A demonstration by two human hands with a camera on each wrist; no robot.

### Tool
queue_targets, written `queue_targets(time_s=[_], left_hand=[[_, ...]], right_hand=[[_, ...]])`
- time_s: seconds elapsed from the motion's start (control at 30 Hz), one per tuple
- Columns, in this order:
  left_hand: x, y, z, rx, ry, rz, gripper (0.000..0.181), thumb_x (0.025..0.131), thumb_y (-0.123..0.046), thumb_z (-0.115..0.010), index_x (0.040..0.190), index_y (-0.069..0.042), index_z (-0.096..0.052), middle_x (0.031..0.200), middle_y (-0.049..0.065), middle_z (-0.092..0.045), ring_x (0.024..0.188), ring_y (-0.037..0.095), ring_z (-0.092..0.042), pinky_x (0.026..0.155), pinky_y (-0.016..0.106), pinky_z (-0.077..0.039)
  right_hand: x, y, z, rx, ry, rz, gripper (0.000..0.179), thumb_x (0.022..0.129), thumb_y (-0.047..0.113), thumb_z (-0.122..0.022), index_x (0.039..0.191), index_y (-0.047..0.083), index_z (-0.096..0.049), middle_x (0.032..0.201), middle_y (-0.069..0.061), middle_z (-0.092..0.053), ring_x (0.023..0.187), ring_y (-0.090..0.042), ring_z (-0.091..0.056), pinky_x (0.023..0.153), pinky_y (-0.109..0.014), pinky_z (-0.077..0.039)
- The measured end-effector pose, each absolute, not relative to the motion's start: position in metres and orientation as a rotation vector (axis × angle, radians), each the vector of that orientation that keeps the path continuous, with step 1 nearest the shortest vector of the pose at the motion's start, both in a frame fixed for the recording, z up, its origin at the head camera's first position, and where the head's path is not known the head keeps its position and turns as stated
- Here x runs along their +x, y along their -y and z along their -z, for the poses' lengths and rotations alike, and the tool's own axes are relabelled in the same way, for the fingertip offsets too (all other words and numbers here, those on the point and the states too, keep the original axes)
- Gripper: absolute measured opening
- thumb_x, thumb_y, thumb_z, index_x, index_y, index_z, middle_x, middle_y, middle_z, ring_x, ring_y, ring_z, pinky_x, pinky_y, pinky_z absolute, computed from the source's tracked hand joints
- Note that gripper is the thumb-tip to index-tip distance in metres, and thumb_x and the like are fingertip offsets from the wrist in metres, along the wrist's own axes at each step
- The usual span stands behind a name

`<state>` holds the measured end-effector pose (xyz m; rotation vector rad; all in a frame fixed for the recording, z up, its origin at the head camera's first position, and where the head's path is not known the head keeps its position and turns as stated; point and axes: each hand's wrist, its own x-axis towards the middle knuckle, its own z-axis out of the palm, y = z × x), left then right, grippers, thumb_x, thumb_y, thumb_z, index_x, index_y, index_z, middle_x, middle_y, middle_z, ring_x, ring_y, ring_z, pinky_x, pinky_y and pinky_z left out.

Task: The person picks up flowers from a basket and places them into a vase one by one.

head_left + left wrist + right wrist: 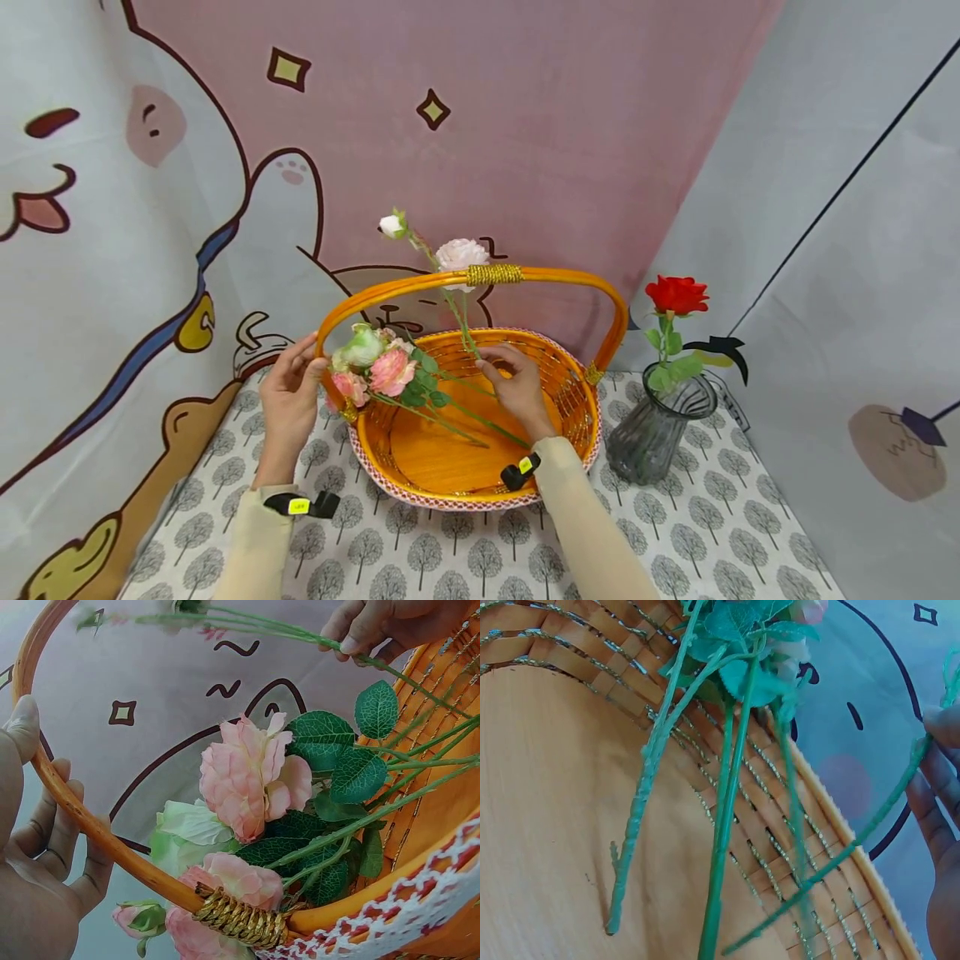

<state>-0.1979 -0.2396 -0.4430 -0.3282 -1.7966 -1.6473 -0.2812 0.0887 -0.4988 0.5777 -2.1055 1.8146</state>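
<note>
My left hand (288, 408) holds the left side of the handle (397, 290) of an orange woven basket (588, 450), thumb on one side and fingers on the other. Between thumb and fingers, my right hand (519, 387) pinches the green stem of a pale pink artificial flower (461, 252) with a white bud (392, 226). That stem slants over the basket's back rim, its bloom above the handle. Pink flowers (392, 372) and a greenish-white one (362, 347) lean over the basket's left end. Their stems (641, 795) lie across the wooden bottom.
Right of the basket stands a grey glass vase (648, 442) with a red rose (677, 295) in it. A tree-print cloth (423, 554) covers the table. Behind hangs a pink and white cartoon curtain (562, 150), close to the basket's back.
</note>
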Motion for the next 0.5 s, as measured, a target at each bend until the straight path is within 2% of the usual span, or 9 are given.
queue_targets(time_s=[0.17, 0.37, 0.5], left_hand=[[-0.198, 0.239, 0.444, -0.320, 1.802, 1.667, 0.039, 0.101, 0.004, -0.058, 0.139, -0.001, -0.062, 0.103, -0.008, -0.067, 0.096, 0.005, -0.066, 0.083, 0.013, -0.052], [-0.198, 0.240, 0.444, -0.342, 1.795, 1.662, 0.038, 0.101, 0.003, -0.058, 0.139, 0.000, -0.061, 0.105, -0.008, -0.067, 0.097, 0.005, -0.066, 0.084, 0.013, -0.052], [-0.199, 0.240, 0.444, -0.320, 1.809, 1.658, 0.038, 0.101, 0.002, -0.058, 0.140, 0.000, -0.061, 0.106, -0.009, -0.067, 0.098, 0.004, -0.066, 0.086, 0.012, -0.052]], right_hand=[[-0.277, -0.087, 0.494, 0.612, 2.102, -1.761, 0.020, 0.096, 0.019, -0.074, 0.114, 0.014, -0.078, 0.103, -0.008, -0.074, 0.093, -0.016, -0.069, 0.087, -0.033, -0.059], [-0.273, -0.080, 0.475, 0.616, 2.141, -1.745, 0.021, 0.097, 0.021, -0.072, 0.117, 0.018, -0.077, 0.106, -0.004, -0.072, 0.097, -0.015, -0.067, 0.091, -0.040, -0.059], [-0.273, -0.076, 0.462, 0.614, 2.119, -1.759, 0.020, 0.097, 0.015, -0.072, 0.117, 0.012, -0.076, 0.107, -0.011, -0.072, 0.098, -0.023, -0.067, 0.092, -0.043, -0.057]])
